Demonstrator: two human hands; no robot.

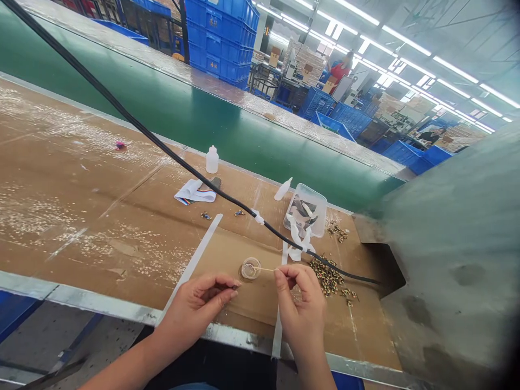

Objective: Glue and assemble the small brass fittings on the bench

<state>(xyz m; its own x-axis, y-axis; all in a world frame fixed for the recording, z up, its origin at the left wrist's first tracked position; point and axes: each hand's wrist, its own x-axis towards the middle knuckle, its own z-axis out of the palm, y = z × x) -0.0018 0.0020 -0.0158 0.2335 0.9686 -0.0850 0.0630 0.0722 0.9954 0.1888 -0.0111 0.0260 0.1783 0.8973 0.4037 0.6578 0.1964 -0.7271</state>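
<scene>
My right hand (304, 303) pinches a thin wooden stick (267, 269), like a toothpick. The stick's far end reaches into a small round clear dish (245, 265) on the cardboard. To the left of the dish, my left hand (199, 304) is closed, thumb against index finger, around something small and dark that I cannot make out. A heap of tiny black-and-gold parts (326, 277) lies just right of my right hand. Behind it, a clear plastic box (320, 201) holds dark scraps and a small tube.
A black cable (138, 123) hangs diagonally across the view over the cardboard-covered table (134, 238). White bottles (212, 160), a striped ribbon (195, 192) and tiny figures (206, 215) lie toward the back. Beyond runs a green conveyor belt (244, 135); a grey metal housing (455, 244) stands right.
</scene>
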